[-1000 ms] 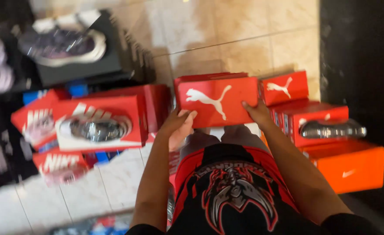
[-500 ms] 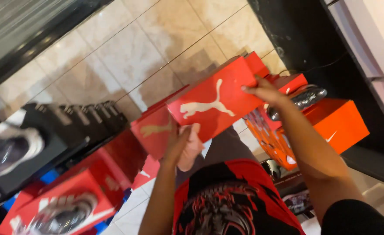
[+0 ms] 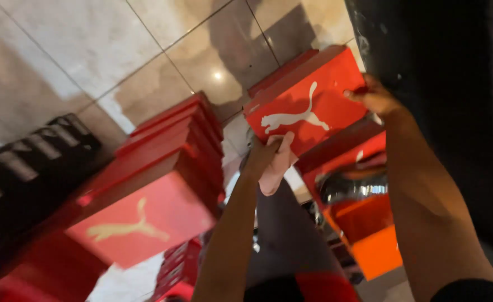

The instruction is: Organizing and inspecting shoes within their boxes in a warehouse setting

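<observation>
Held aloft over pale floor tiles (image 3: 90,50), far and right of centre: one red shoebox (image 3: 308,103) with a white leaping-cat emblem, tilted. Left hand (image 3: 271,162) clasped on its near edge, fingers curled under; right hand (image 3: 375,98) gripping the far right corner. Likely light, stiff cardboard, smooth-sided and prone to slip or buckle at the lid, so best taken at opposite edges, as here. At left, a stack of red shoeboxes (image 3: 162,168), at least four, blurred. At right, one orange shoebox (image 3: 372,240) with one dark shoe (image 3: 350,187) above it. Black shelving (image 3: 442,112) at far right.
</observation>
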